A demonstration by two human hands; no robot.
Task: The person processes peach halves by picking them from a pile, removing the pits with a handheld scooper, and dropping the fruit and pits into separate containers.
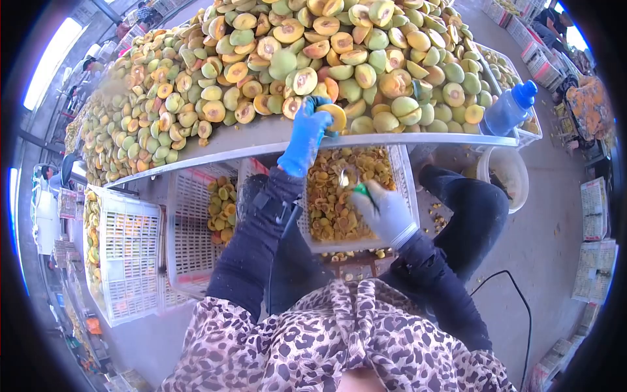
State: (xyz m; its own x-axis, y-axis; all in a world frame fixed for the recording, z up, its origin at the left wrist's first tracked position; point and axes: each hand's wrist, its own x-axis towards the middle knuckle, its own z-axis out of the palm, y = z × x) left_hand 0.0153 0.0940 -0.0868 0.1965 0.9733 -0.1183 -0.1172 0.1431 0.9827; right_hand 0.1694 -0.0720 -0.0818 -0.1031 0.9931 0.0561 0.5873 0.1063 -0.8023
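Blue rubbery glove on the left hand [305, 138], pale grey on the right hand [390, 217] — and from where I'm standing, the trouble I'd watch for is a slip. A cut fruit half [336, 118] sits out at the fingertips, just above the front rim [418, 139] of the table [225, 137]; if its flesh is as wet as it looks, it could shoot loose and drop among the scraps [333, 212] in the crate [411, 189] underneath. The green-handled tool [360, 189] worries me too: were it to skid off slick fruit, its metal end could catch the blue glove. Then there's the pile [284, 63], heaped high behind the hands, where a nudge might send halves rolling over that rim. The bottle [501, 115] stands close to the table's corner, and a knock from an elbow could tip it.

As for the grip, the left thumb and fingers are pinched round the fruit half, only as wide apart as its thickness needs. The right fingers are wrapped snugly about the handle, the tool's metal end pointing up over the crate — well clear of the fruit, too blurred for me to tell its shape.
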